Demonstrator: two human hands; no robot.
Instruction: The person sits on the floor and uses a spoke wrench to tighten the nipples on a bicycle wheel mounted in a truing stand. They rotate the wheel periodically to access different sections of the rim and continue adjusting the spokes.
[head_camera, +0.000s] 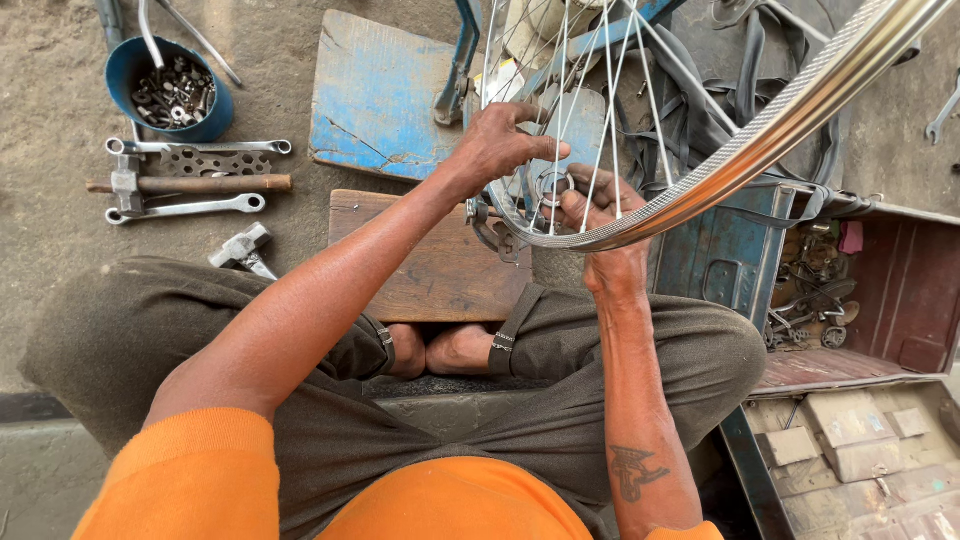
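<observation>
A bicycle wheel with a shiny chrome rim (790, 115) and thin steel spokes (610, 90) is held upright in front of me. My left hand (500, 145) reaches through the spokes and grips the wheel near its hub (553, 183). My right hand (600, 215) is closed around the hub from below, fingers between the spokes. I sit with knees apart, bare feet (440, 350) resting by a wooden board (440, 265).
A blue tin of nuts and bolts (170, 90), spanners (190, 207), a wooden-handled tool (200, 184) and a hammer head (243, 248) lie left on the ground. A blue board (375, 95) lies ahead. An open metal toolbox (880, 300) with parts stands right.
</observation>
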